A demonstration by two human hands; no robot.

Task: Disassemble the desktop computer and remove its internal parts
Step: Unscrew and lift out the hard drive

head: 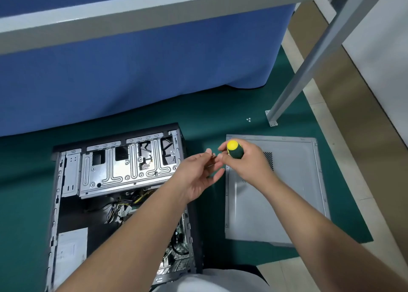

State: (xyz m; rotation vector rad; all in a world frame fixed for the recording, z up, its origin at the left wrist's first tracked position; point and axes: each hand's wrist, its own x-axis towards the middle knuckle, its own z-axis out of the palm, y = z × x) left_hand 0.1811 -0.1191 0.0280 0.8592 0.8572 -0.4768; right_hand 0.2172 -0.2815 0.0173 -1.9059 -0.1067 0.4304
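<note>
Two hands meet over the green mat: our right hand (pixel 240 161) grips the yellow-capped green screwdriver (pixel 235 149), left hand (pixel 198 172) pinches a small screw (pixel 213 156); open black desktop case (pixel 119 192) lies left. Screw could slip, we judge, into the case
</note>
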